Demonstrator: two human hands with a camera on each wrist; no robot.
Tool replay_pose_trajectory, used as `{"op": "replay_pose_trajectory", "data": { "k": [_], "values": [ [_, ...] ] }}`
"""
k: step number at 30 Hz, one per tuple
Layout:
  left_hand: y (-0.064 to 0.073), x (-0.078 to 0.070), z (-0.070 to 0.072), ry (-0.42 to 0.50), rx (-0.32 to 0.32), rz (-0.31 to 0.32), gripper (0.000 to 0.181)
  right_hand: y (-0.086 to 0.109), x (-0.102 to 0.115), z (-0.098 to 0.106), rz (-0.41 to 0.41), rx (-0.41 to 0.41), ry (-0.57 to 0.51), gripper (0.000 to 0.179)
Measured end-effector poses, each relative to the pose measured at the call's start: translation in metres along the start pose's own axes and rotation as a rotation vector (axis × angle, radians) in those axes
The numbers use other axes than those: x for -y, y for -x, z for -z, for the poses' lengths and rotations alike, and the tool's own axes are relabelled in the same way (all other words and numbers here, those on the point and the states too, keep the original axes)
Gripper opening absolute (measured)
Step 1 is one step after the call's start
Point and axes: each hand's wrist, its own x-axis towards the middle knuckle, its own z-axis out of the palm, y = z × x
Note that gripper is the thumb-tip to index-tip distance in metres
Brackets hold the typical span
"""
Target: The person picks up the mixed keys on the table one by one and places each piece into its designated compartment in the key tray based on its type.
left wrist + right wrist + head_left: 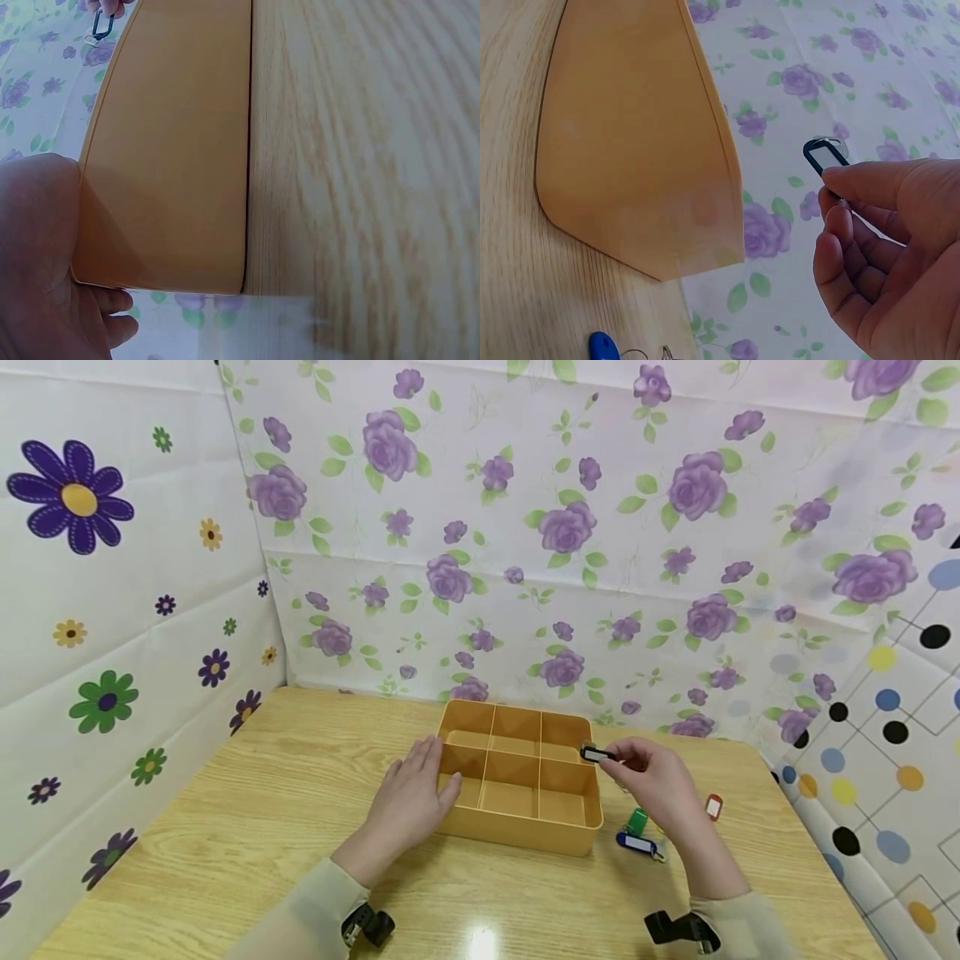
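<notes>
My right hand (660, 779) pinches a black key tag (597, 754) with a white label between thumb and fingers. It holds the tag above the right rim of an orange box (517, 831) with several compartments. In the right wrist view, the black key tag (826, 156) shows its metal ring at the far end. Against the box's left side lies my left hand (408, 793), fingers extended along the rim and thumb near the front corner. The compartments that show hold nothing.
On the wooden table, right of the box, lie a green key tag (637, 822), a blue key tag (634, 842) with a ring and a red key tag (714, 807). Part of another ring shows beneath the right hand. Flowered cloth (495, 568) hangs behind the table.
</notes>
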Motion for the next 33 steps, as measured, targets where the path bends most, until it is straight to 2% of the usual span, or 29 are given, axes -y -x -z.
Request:
{"op": "replay_pose_trajectory", "data": {
  "k": [21, 33],
  "values": [
    [0.001, 0.001, -0.002, -0.003, -0.006, 0.001, 0.082, -0.019, -0.008, -0.018, -0.034, -0.024, -0.021, 0.023],
    [0.0, 0.001, -0.001, -0.011, -0.016, -0.011, 0.082, -0.03, -0.016, -0.03, -0.068, -0.062, -0.122, 0.024]
  ]
}}
